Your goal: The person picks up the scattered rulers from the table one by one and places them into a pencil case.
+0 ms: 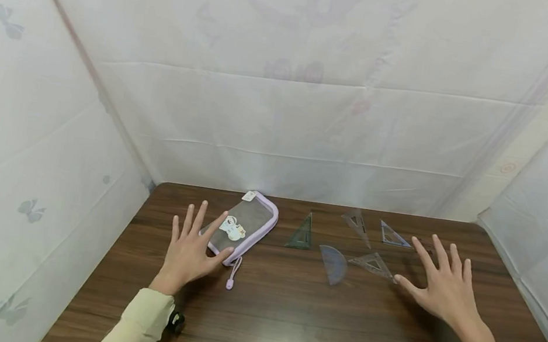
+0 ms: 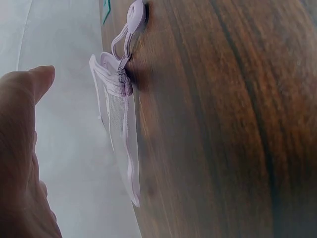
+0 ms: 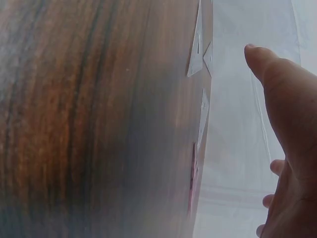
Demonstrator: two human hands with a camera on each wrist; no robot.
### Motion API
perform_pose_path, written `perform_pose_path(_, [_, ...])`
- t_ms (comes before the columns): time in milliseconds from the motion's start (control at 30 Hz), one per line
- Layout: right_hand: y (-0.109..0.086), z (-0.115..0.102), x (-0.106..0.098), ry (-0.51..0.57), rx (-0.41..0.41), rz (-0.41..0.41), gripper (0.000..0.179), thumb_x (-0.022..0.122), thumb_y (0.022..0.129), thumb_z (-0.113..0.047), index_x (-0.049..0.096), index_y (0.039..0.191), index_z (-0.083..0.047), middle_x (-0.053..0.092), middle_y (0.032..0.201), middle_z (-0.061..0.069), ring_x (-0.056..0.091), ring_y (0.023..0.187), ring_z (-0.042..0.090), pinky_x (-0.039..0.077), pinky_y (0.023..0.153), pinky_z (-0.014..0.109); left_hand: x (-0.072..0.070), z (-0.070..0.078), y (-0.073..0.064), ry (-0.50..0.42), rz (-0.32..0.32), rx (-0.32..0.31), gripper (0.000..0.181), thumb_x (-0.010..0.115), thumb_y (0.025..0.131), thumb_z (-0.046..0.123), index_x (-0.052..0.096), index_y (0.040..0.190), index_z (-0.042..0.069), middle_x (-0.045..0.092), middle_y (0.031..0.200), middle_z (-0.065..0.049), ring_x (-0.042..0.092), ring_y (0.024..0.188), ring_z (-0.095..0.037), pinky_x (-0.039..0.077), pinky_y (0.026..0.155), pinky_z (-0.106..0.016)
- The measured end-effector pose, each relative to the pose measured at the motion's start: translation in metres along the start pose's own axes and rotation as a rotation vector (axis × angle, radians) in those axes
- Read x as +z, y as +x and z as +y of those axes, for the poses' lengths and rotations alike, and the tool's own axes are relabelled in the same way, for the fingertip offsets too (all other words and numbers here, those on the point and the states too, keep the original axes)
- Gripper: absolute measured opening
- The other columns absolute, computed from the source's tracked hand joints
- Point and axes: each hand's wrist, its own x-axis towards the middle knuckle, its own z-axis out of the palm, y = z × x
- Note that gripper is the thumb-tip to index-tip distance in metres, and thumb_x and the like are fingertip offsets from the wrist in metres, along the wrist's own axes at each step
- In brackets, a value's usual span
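Observation:
My left hand (image 1: 191, 254) hovers with spread fingers over the near left part of a mesh zip pouch (image 1: 255, 218) with lilac edging and a cartoon patch. In the left wrist view the pouch (image 2: 116, 111) lies apart from the thumb. My right hand (image 1: 448, 294), fingers also spread, hovers right of several see-through drawing tools. These are a green set square (image 1: 301, 235), a bluish protractor (image 1: 333, 264), a clear set square (image 1: 376, 264), another behind it (image 1: 357, 225) and a blue-edged set square (image 1: 394, 236). A pinkish tool (image 3: 192, 181) shows in the right wrist view, its shape unclear.
Everything lies on a dark wood-grain table (image 1: 282, 326). Pale printed cloth (image 1: 282, 119) hangs behind the table and along both sides. The pouch's lilac zip pull (image 1: 231, 280) trails toward the front.

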Motion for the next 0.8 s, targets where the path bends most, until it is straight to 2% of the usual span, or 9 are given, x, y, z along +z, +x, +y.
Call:
perform_pose_path(367, [0.006, -0.003, 0.001, 0.017, -0.012, -0.008, 0.099, 0.071, 0.088, -0.061, 0.015, 0.165, -0.033, 0.011, 0.170, 0.021, 0.010, 0.147, 0.060, -0.001, 0.115, 0.081, -0.001, 0.001, 0.002, 0.005, -0.017, -0.005, 0.086, 0.061, 0.090, 0.070, 0.029, 0.162, 0.037, 0.003, 0.172, -0.013, -0.001, 0.156, -0.042, 0.003, 0.120, -0.075])
perform_pose_path(500, [0.010, -0.006, 0.001, 0.026, -0.028, -0.001, 0.098, 0.072, 0.088, -0.060, 0.017, 0.165, -0.031, 0.013, 0.169, 0.022, 0.013, 0.146, 0.062, 0.004, 0.113, 0.083, -0.001, 0.002, 0.005, -0.003, -0.013, 0.006, 0.085, 0.061, 0.090, 0.070, 0.029, 0.162, 0.037, 0.004, 0.172, -0.014, 0.000, 0.156, -0.043, 0.004, 0.120, -0.075])
perform_pose_path(700, [0.014, -0.009, 0.002, 0.025, -0.043, 0.003, 0.098, 0.073, 0.088, -0.059, 0.020, 0.165, -0.029, 0.020, 0.166, 0.025, 0.018, 0.143, 0.064, 0.012, 0.110, 0.085, 0.001, 0.005, 0.008, -0.028, -0.055, 0.000, 0.085, 0.060, 0.091, 0.070, 0.026, 0.162, 0.039, -0.002, 0.173, -0.010, -0.005, 0.156, -0.040, -0.004, 0.122, -0.071])
perform_pose_path(800, [0.016, -0.012, 0.004, 0.026, -0.048, -0.004, 0.097, 0.073, 0.088, -0.059, 0.020, 0.165, -0.030, 0.021, 0.165, 0.026, 0.019, 0.142, 0.064, 0.016, 0.109, 0.085, 0.002, 0.006, 0.008, -0.028, -0.069, -0.003, 0.085, 0.059, 0.091, 0.070, 0.025, 0.163, 0.039, -0.004, 0.173, -0.010, -0.005, 0.156, -0.040, -0.004, 0.122, -0.071])
